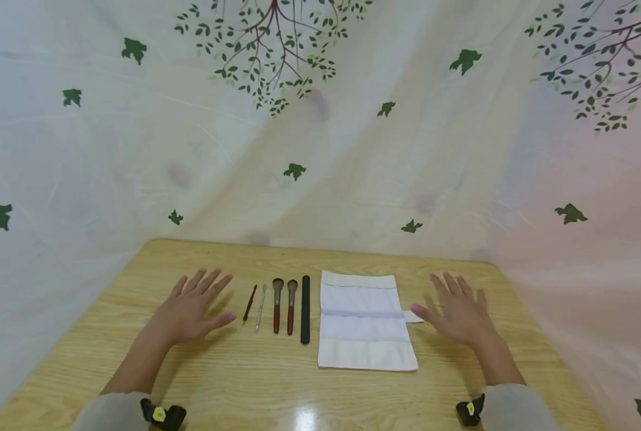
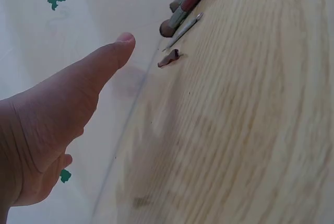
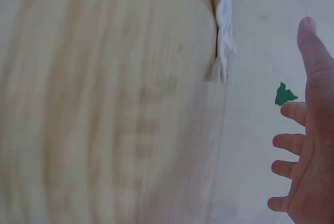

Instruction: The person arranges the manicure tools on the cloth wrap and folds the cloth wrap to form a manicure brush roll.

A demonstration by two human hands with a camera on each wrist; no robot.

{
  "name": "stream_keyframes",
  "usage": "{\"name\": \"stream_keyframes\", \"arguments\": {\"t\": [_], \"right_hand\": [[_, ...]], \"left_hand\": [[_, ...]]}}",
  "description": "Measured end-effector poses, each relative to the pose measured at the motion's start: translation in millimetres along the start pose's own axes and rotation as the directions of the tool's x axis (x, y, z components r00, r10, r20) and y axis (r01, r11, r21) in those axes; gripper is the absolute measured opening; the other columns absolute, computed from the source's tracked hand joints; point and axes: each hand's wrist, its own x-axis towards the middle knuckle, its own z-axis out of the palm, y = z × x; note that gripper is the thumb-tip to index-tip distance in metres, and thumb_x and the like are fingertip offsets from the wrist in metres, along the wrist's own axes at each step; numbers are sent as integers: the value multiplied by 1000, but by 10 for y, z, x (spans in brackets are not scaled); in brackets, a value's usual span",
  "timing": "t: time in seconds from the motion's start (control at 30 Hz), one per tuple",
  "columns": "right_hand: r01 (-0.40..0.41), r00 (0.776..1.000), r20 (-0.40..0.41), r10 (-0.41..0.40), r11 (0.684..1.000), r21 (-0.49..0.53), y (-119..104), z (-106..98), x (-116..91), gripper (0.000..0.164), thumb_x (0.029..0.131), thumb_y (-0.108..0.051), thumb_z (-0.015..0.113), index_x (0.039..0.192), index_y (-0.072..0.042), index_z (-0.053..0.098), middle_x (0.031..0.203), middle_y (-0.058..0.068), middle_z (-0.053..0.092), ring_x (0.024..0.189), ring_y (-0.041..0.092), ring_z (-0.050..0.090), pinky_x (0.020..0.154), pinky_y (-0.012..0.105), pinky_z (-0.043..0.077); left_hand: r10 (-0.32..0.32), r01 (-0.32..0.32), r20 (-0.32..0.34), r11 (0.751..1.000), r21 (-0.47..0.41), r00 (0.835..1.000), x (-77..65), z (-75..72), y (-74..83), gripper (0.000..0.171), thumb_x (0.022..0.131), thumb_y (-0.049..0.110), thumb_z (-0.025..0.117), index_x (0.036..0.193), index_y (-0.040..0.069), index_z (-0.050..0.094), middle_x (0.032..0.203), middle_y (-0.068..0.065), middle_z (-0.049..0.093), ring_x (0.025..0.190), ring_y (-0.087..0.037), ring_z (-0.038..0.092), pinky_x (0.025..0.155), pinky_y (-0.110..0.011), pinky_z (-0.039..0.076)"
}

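My left hand (image 1: 193,308) is held over the table's left side, fingers spread, with nothing in it. Just right of its thumb lies a thin brown tool (image 1: 250,304), then a slim silver tool (image 1: 261,307). Beside them are two makeup brushes (image 1: 277,305) with reddish-brown handles, bristles pointing away, and a long black flat stick like a nail file (image 1: 305,310). A white cloth roll-up pouch (image 1: 365,344) lies unrolled right of these, its strap (image 1: 413,316) pointing right. My right hand (image 1: 457,314), also spread and holding nothing, has its thumb overlapping the strap's end in the head view.
The wooden table (image 1: 234,383) ends at a pale hanging cloth (image 1: 342,197) printed with leaves and branches, which surrounds its back and sides. Both wrists wear small black cameras (image 1: 163,414) near the table's front.
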Motion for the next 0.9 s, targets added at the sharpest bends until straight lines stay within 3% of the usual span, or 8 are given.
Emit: {"name": "stream_keyframes", "arguments": {"t": [0.33,0.47,0.9], "right_hand": [[88,996,-1,-88,993,82,-264,68,130,92,98,-66,53,158,0,31,158,34,30,143,58,27,104,80,21],[114,993,8,-116,984,135,-399,107,181,92,98,-66,54,157,1,33,157,33,34,144,56,28,106,79,22],[172,979,66,-191,959,224,-835,260,338,89,93,-62,66,154,-2,42,153,25,45,143,50,36,112,67,30]], "left_hand": [[49,-49,3,999,-9,999,154,24,102,79,98,59,58,159,12,38,157,-23,41,142,-51,36,111,-73,24],[72,-72,-1,997,-26,997,217,53,139,78,98,58,59,159,13,38,155,-23,44,140,-51,39,110,-71,27],[95,-90,75,994,-63,993,478,154,305,76,100,58,57,159,14,37,156,-21,44,141,-49,38,112,-70,26]]}}
